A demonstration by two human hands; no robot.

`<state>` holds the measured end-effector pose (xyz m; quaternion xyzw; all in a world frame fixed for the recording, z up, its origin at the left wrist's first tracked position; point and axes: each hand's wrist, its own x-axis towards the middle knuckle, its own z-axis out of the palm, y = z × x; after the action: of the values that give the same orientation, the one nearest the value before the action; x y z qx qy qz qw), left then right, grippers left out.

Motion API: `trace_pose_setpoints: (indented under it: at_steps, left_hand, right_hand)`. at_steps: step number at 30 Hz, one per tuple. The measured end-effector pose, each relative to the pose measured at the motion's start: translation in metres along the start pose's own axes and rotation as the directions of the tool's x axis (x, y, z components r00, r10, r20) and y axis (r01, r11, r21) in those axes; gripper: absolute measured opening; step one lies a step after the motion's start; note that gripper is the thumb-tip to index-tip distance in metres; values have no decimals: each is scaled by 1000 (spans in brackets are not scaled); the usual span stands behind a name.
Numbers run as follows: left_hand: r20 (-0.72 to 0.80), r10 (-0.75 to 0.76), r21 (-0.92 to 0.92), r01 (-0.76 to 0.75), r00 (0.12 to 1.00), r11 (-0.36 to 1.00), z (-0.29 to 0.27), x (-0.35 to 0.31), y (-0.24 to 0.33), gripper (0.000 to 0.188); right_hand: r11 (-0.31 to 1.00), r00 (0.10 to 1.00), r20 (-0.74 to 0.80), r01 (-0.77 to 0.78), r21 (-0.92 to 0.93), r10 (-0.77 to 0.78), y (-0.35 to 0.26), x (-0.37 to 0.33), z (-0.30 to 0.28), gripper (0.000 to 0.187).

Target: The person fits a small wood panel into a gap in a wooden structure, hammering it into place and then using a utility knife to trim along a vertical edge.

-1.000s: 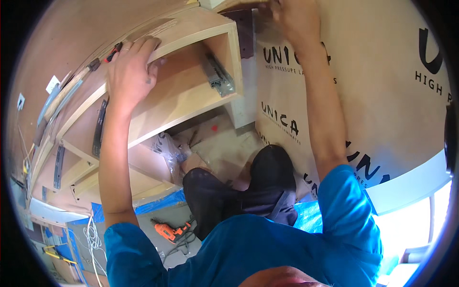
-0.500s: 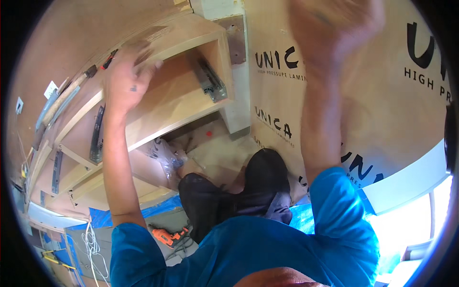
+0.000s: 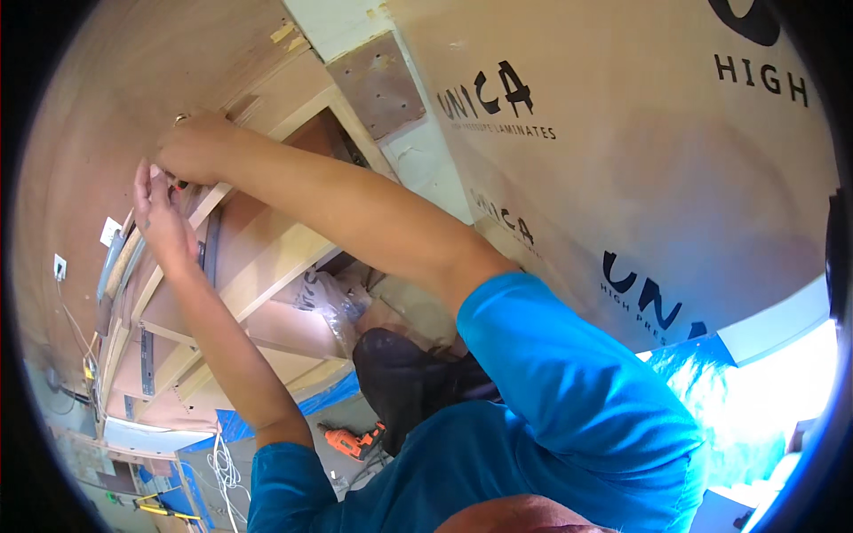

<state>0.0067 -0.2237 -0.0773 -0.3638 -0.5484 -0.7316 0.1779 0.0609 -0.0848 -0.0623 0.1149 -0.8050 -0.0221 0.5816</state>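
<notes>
In the head view, the right hand (image 3: 195, 149) reaches across to the left above the wooden cabinet (image 3: 271, 282), its fingers curled; I cannot tell what they hold. The left hand (image 3: 162, 218) is raised just beside it, fingers mostly straight, and whether they grip anything is unclear. A small red and black tool (image 3: 180, 186), partly hidden, lies just below the right fingers, beside the left; contact cannot be made out.
</notes>
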Motion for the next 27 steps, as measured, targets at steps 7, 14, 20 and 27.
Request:
trace_pose_setpoints:
  at_steps: [7, 14, 20, 27]
  left_hand:
    - [58, -119, 247, 102, 991, 964, -26, 0, -20, 40]
    - [-4, 30, 341, -27, 1000, 940, 1, -6, -21, 36]
    - [69, 93, 394, -112, 993, 912, 10, -4, -15, 29]
    - [48, 63, 326, -75, 997, 942, -5, -7, -18, 41]
  right_hand:
    - [897, 896, -349, -110, 428, 276, -6, -129, -120, 20]
    - [848, 782, -332, -506, 157, 528, 112, -230, -97, 29]
    - [924, 932, -171, -347, -159, 320, 185, -183, -46, 36]
    - [847, 886, -177, -463, -263, 429, 188, -194, -34, 46]
